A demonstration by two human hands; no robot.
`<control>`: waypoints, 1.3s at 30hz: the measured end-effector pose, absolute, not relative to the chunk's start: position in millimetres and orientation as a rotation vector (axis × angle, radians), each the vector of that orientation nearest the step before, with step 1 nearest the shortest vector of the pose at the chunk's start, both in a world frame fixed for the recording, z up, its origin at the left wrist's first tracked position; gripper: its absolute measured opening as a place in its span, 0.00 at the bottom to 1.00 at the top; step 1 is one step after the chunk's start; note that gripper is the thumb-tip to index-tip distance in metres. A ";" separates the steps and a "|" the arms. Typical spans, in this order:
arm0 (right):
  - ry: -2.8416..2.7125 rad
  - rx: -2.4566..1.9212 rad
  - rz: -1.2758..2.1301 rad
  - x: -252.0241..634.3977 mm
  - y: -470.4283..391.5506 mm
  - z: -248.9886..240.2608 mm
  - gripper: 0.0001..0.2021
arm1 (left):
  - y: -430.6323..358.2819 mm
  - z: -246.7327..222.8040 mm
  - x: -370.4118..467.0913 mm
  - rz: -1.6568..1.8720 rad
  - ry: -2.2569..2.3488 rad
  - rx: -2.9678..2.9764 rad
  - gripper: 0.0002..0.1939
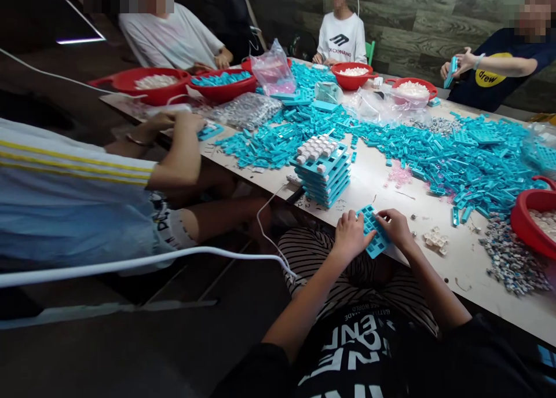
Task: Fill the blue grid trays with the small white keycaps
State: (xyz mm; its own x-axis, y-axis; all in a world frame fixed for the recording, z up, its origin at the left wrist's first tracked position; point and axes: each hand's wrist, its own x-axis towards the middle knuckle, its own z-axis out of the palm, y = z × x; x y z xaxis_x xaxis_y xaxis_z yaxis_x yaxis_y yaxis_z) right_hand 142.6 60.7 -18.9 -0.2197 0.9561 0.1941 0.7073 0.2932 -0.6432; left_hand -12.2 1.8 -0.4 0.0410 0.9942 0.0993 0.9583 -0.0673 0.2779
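Note:
A blue plastic grid plate (377, 240) with square openings is tilted at the table's near edge. My left hand (351, 233) grips its left side, thumb across the front. At its upper right side, my right hand (396, 225) has its fingers bent and pressed together; whether a small part is between them I cannot make out. Just beyond stands a stack of similar blue plates (325, 181), with white keycap-like pieces (316, 148) on top. Right of my right hand lie loose whitish pieces (435, 239) on the table.
Heaps of blue plastic parts (456, 160) cover the table's middle. A red basin (536, 218) stands at the right, near a pile of small grey parts (512, 256). A white cable (174, 259) crosses at the left. A co-worker's arm (180, 149) reaches over the table's left side.

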 end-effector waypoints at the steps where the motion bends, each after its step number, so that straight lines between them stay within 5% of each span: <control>1: -2.018 -1.475 0.560 139.0 59.5 -19.7 0.05 | -1.9 -0.5 -9.0 0.414 2.081 2.140 0.27; 20: -2.287 -1.269 0.412 110.0 88.8 -24.8 0.06 | 11.8 -10.6 9.6 0.669 2.533 1.557 0.27; 39: -2.380 -1.056 0.624 117.1 94.3 -15.0 0.06 | -20.6 -11.4 -15.3 0.859 2.276 1.616 0.16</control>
State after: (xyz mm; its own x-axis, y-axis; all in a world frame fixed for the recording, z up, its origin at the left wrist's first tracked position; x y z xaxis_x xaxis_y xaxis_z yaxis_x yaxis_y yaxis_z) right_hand 117.1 94.3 -15.0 -0.5994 0.7684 0.2242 0.5595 0.6025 -0.5691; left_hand -15.3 -20.6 -11.4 -0.3708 0.9163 0.1510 0.7876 0.2241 0.5740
